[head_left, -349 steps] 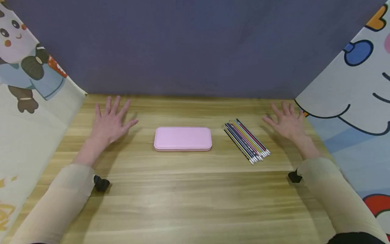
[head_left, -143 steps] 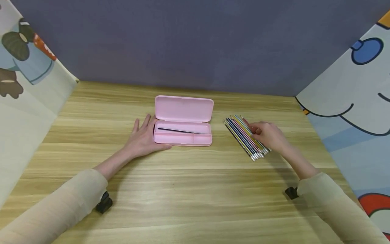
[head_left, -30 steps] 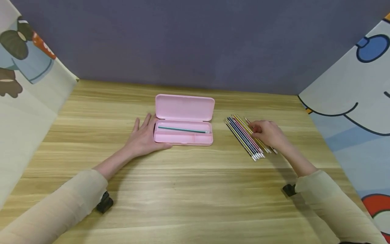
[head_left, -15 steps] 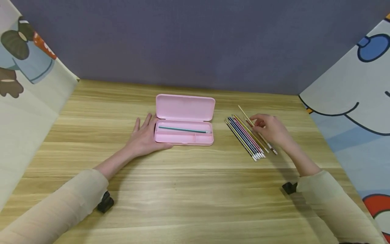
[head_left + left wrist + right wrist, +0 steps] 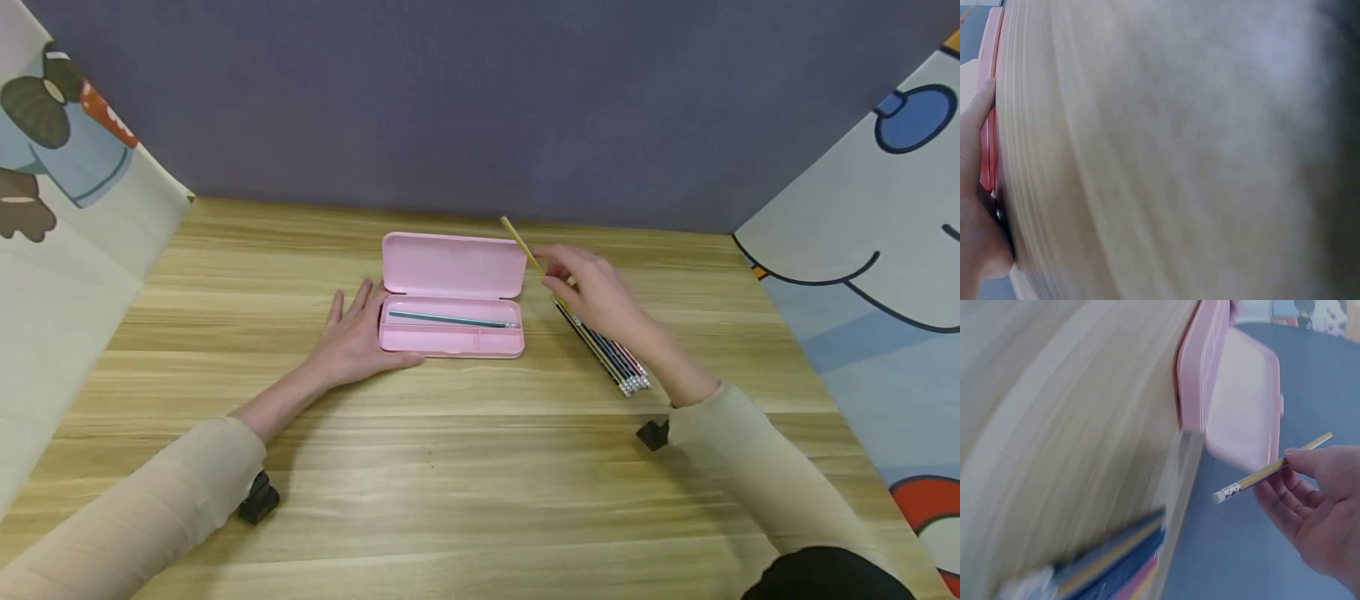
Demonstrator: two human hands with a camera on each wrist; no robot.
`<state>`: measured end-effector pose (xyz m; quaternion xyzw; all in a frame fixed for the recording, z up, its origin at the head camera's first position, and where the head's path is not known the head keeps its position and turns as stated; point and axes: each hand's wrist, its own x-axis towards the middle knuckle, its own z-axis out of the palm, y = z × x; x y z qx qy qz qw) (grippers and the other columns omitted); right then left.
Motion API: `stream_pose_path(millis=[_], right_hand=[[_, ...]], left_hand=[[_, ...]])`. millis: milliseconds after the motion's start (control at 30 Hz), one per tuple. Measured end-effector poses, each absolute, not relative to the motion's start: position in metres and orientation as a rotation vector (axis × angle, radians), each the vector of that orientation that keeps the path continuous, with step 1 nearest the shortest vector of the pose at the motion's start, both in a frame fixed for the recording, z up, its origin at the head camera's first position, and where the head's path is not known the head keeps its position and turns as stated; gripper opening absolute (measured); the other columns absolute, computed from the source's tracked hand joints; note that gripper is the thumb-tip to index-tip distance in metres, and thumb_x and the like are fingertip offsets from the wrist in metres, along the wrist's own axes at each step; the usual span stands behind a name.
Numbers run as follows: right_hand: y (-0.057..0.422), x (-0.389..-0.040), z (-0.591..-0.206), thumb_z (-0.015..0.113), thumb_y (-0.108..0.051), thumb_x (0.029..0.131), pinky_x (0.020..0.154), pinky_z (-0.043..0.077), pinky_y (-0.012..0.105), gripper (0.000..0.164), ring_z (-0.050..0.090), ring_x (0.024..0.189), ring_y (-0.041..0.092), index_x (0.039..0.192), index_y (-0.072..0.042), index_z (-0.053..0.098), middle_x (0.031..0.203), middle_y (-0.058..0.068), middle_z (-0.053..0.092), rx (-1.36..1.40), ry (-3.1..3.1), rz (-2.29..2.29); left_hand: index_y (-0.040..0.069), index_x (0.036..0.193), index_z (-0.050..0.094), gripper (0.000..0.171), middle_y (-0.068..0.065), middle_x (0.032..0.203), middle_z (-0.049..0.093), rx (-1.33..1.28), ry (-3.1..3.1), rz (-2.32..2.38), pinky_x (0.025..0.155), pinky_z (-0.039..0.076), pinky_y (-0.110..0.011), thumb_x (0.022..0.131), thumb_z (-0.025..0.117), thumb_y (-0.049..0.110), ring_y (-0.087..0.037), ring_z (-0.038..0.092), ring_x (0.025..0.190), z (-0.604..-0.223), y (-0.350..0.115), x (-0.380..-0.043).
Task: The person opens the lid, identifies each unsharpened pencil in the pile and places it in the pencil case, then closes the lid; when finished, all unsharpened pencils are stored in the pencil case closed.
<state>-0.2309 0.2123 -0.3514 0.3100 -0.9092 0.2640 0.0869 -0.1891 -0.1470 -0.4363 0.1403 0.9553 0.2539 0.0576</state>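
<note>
A pink pencil case [image 5: 450, 339] lies with its lid [image 5: 453, 265] raised at the back. In its long rear compartment rests a teal pencil [image 5: 450, 318]; the divided front part holds nothing visible. My left hand [image 5: 348, 337] lies against the case's left end, fingers spread, thumb along the front edge. Between thumb and fingers, my right hand [image 5: 592, 287] pinches a yellow pencil [image 5: 1266, 472] with a white eraser. It is raised and tilted, just right of the lid. Below that hand lies a row of striped pencils [image 5: 611, 362], partly hidden by it.
The wood-grain table [image 5: 420, 483] ends at a dark blue-grey back wall [image 5: 465, 108]. Cartoon-printed panels stand at the left [image 5: 75, 233] and right [image 5: 862, 233]. A small black device [image 5: 258, 498] sits at the left cuff, another [image 5: 654, 434] at the right cuff.
The case, shut at first, stands opened and has gained a pencil. My right hand has lifted the yellow pencil off the row and carried it left towards the case. My left hand stays put lately.
</note>
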Motion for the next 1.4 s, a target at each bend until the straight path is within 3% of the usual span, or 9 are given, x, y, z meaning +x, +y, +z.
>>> stream_pose_path(millis=[233,433,600,767,1000,1167,1400], right_hand=[[0.157,-0.241,-0.357,0.067,-0.01,0.099,0.069,0.054,0.036,0.036,0.065,0.079,0.018,0.134,-0.017,0.063,0.093,0.004,0.072,1.103,-2.704,0.672],[0.124,-0.246,-0.366,0.065,-0.011,0.1,0.073,0.058,0.035,0.031,0.068,0.083,0.017,0.131,-0.015,0.067,0.095,0.005,0.074,1.221,-2.702,0.535],[0.111,-0.245,-0.371,0.065,-0.012,0.1,0.071,0.057,0.034,0.029,0.067,0.085,0.018,0.128,-0.02,0.07,0.098,0.003,0.073,1.249,-2.811,0.36],[0.106,-0.242,-0.377,0.065,-0.017,0.102,0.072,0.058,0.036,0.024,0.069,0.089,0.015,0.122,-0.026,0.075,0.097,-0.002,0.073,1.242,-2.895,0.204],[0.107,-0.238,-0.382,0.064,-0.012,0.1,0.069,0.058,0.034,0.021,0.064,0.077,0.016,0.113,-0.023,0.077,0.087,0.0,0.068,1.304,-2.856,0.047],[0.115,-0.235,-0.385,0.066,-0.007,0.099,0.073,0.059,0.034,0.024,0.066,0.081,0.017,0.116,-0.02,0.077,0.091,0.002,0.071,1.288,-2.868,0.096],[0.147,-0.231,-0.38,0.068,-0.009,0.099,0.067,0.058,0.033,0.022,0.07,0.08,0.017,0.118,-0.014,0.076,0.101,0.004,0.076,1.17,-2.828,0.373]], left_hand=[[0.014,0.161,0.02,0.119,-0.013,0.173,0.019,0.431,2.902,0.764,0.13,-0.006,-0.063,0.074,0.079,0.07,-0.037,0.007,0.163,-0.437,-0.146,-0.189],[0.014,0.16,0.021,0.118,-0.013,0.173,0.02,0.425,2.904,0.752,0.13,-0.005,-0.063,0.074,0.078,0.071,-0.037,0.007,0.163,-0.437,-0.145,-0.19],[0.013,0.159,0.022,0.118,-0.015,0.172,0.022,0.423,2.906,0.753,0.13,-0.005,-0.063,0.074,0.078,0.071,-0.037,0.007,0.163,-0.437,-0.145,-0.191],[0.012,0.16,0.02,0.118,-0.014,0.173,0.02,0.422,2.903,0.755,0.13,-0.005,-0.063,0.074,0.079,0.07,-0.037,0.006,0.163,-0.437,-0.145,-0.191],[0.012,0.16,0.02,0.118,-0.014,0.173,0.019,0.417,2.898,0.758,0.13,-0.007,-0.063,0.075,0.079,0.068,-0.038,0.006,0.163,-0.436,-0.146,-0.19],[0.013,0.161,0.02,0.118,-0.014,0.173,0.018,0.42,2.897,0.75,0.129,-0.006,-0.063,0.075,0.078,0.069,-0.038,0.006,0.163,-0.437,-0.147,-0.189],[0.014,0.159,0.022,0.115,-0.014,0.174,0.018,0.427,2.892,0.758,0.129,-0.007,-0.063,0.075,0.079,0.069,-0.038,0.006,0.163,-0.437,-0.146,-0.19]])
